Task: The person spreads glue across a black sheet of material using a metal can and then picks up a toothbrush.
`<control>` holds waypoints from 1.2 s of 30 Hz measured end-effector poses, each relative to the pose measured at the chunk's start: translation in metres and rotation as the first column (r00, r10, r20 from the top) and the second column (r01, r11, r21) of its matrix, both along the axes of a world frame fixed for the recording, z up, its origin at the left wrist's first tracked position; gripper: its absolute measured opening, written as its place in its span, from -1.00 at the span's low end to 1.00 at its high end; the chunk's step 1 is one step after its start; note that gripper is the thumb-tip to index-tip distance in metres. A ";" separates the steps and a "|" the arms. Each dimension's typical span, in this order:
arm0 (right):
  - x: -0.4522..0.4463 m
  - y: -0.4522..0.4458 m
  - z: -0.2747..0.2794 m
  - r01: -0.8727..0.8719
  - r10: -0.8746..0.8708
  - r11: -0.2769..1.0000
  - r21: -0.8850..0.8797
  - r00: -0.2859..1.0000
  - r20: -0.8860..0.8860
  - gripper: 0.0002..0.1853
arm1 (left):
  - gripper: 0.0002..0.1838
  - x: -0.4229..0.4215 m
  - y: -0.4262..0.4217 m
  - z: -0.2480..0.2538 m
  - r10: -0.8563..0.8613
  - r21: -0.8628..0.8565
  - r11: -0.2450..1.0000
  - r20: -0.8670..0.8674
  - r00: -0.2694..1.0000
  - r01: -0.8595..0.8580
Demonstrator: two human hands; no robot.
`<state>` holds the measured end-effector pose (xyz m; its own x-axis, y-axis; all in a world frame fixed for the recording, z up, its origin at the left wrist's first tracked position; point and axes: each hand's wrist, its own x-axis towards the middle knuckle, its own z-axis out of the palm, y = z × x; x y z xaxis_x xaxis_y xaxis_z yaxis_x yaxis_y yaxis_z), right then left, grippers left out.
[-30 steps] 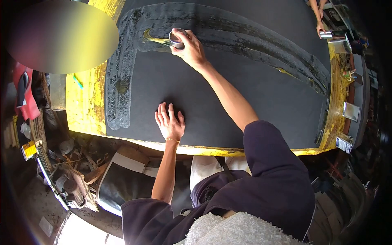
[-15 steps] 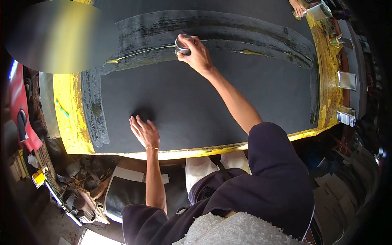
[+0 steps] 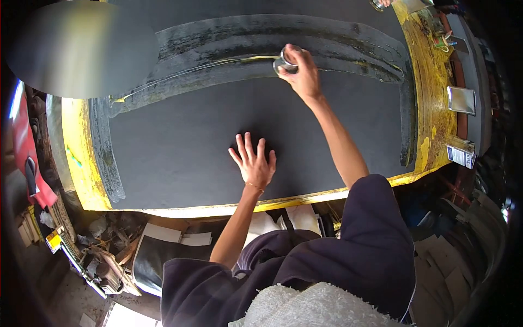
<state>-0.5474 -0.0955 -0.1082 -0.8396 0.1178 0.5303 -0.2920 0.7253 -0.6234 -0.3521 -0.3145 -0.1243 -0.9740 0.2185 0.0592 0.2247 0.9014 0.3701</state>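
Note:
My right hand (image 3: 306, 79) is wrapped round a small metal can (image 3: 283, 64), tilted over a large black sheet (image 3: 174, 147). From the can a thin yellowish line of sticky-looking liquid (image 3: 239, 60) runs left across the sheet. It lies along a dark, wet-looking smeared band (image 3: 229, 38). My left hand (image 3: 255, 166) has its fingers spread, palm down, on or just over the bare middle of the sheet; whether it touches I cannot tell. Similar smeared strips follow the sheet's left and right edges.
The sheet lies on a yellow-stained table (image 3: 436, 109). At the top right, another person's hand (image 3: 387, 2) is beside a round metal container (image 3: 376, 5). Metal tins (image 3: 461, 100) stand past the right edge. A red piece (image 3: 32, 147) hangs at the left. A blurred shape covers the upper left.
My right hand has moved right with the can, and the yellowish line has grown longer behind it. My left hand has shifted right over the sheet. The view has turned slightly.

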 end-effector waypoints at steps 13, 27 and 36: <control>0.056 0.193 0.003 0.210 -0.212 0.977 0.047 0.976 0.048 -0.31 | -0.48 0.000 0.007 -0.006 -0.004 -0.093 0.996 -0.083 0.997 -0.003; 0.099 0.330 -0.003 0.317 -0.320 0.947 0.047 0.945 0.070 -0.29 | -0.52 0.002 0.004 -0.011 -0.013 -0.149 0.989 -0.104 0.994 -0.002; 0.113 0.385 -0.003 0.406 -0.408 0.912 0.064 0.912 0.032 -0.30 | -0.52 0.002 0.003 -0.013 -0.008 -0.153 0.988 -0.103 0.995 -0.008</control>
<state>-0.4340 0.2893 -0.1108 -0.7475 0.4259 0.5097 0.0624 0.8091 -0.5844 -0.3500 -0.3110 -0.1377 -0.9645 0.2326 0.1252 0.2544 0.9456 0.2026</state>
